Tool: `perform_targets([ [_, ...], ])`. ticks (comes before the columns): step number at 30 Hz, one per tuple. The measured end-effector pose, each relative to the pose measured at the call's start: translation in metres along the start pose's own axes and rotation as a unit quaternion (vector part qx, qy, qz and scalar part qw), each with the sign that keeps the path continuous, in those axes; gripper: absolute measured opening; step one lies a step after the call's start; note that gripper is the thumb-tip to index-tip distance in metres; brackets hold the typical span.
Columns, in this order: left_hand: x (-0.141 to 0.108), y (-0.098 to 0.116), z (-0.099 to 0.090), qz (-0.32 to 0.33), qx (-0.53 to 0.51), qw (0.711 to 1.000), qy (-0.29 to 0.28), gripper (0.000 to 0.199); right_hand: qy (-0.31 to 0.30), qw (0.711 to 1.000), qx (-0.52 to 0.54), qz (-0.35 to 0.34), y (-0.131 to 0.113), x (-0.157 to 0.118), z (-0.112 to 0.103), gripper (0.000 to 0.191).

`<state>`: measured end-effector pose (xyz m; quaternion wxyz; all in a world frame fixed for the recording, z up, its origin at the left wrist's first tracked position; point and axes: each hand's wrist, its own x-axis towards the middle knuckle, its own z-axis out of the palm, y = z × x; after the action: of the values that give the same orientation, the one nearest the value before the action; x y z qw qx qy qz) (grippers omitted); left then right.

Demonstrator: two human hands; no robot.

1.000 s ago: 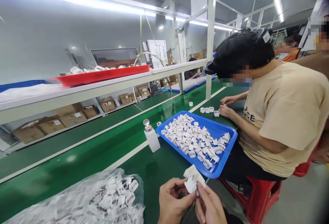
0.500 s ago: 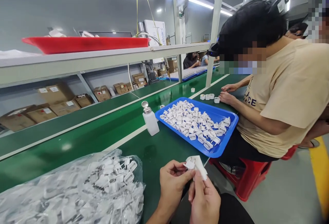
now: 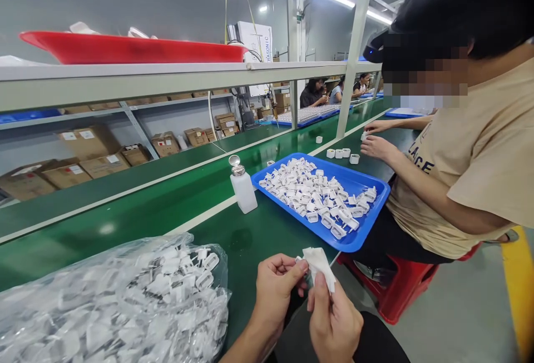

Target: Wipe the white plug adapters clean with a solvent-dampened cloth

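On our left we see one crinkly, clear plastic bag of white plug shells, too many to count. Next, a strip of smooth green table lies beside one boxy white bottle. Near the table's edge, our left hand pinches one small white piece, mostly hidden; our right hand grips one soft folded cloth just beside it. Past them, one blue tray has a raised rim around its heaped shells, with four white blocks beyond.

White cloth in right hand; tray beyond
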<state>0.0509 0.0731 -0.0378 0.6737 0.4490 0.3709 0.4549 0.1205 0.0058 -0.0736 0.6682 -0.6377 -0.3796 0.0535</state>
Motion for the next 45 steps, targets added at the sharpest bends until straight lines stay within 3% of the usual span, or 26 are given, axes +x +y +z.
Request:
perform_targets([
  [4,0.0,0.007,0.0,-0.019,-0.058,0.997,-0.039,0.039,-0.057,0.988,0.101,0.105,-0.008,0.011,-0.005,0.042],
  [8,-0.002,0.01,0.002,-0.077,-0.142,0.986,-0.03,0.034,0.003,0.981,0.102,0.166,-0.008,0.021,-0.012,0.045],
  [12,-0.004,0.007,0.003,-0.1,-0.164,0.981,-0.031,0.033,0.054,0.994,0.015,0.097,-0.006,0.024,-0.022,0.052],
  [17,-0.007,0.006,0.004,-0.099,-0.161,0.98,-0.07,0.027,0.015,0.998,-0.016,-0.053,-0.005,0.014,-0.022,0.033],
  [20,-0.008,0.006,0.005,-0.083,-0.141,0.981,-0.1,0.026,-0.004,0.997,-0.016,-0.08,-0.001,0.012,-0.021,0.028],
  [22,-0.007,0.005,0.006,-0.066,-0.113,0.987,-0.092,0.026,-0.019,0.999,-0.004,-0.04,-0.001,0.014,-0.022,0.032],
  [26,-0.006,0.003,0.008,-0.041,-0.051,0.995,-0.07,0.025,-0.062,0.99,0.07,0.106,-0.006,0.02,-0.029,0.032],
  [29,-0.008,0.0,0.008,-0.029,-0.029,0.998,-0.04,0.025,-0.099,0.947,0.19,0.24,-0.008,0.025,-0.029,0.039],
  [32,-0.011,-0.005,0.008,-0.006,-0.003,1.0,-0.009,0.032,-0.122,0.862,0.347,0.349,-0.007,0.03,-0.027,0.038],
  [34,-0.014,-0.008,0.007,0.043,0.051,0.998,0.0,0.03,-0.131,0.804,0.423,0.397,-0.005,0.033,-0.025,0.035],
  [36,-0.015,-0.01,0.006,0.139,0.154,0.978,0.003,0.022,-0.127,0.777,0.451,0.42,-0.002,0.035,-0.024,0.034],
  [37,-0.016,-0.011,0.005,0.2,0.215,0.956,0.004,0.018,-0.112,0.787,0.443,0.414,0.0,0.035,-0.025,0.035],
  [39,-0.017,-0.012,0.003,0.319,0.32,0.892,0.007,0.015,-0.061,0.859,0.361,0.357,0.006,0.034,-0.027,0.035],
  [41,-0.017,-0.013,0.002,0.406,0.384,0.829,0.002,0.019,-0.031,0.95,0.202,0.236,0.013,0.033,-0.03,0.032],
  [42,-0.017,-0.014,0.002,0.434,0.403,0.806,-0.003,0.021,-0.031,0.981,0.118,0.151,0.016,0.033,-0.033,0.029],
  [43,-0.017,-0.015,0.002,0.454,0.416,0.788,-0.008,0.024,-0.041,0.997,0.043,0.056,0.019,0.033,-0.035,0.027],
  [45,-0.017,-0.017,0.002,0.48,0.43,0.765,-0.016,0.031,-0.068,0.988,-0.058,-0.123,0.022,0.036,-0.04,0.026],
])
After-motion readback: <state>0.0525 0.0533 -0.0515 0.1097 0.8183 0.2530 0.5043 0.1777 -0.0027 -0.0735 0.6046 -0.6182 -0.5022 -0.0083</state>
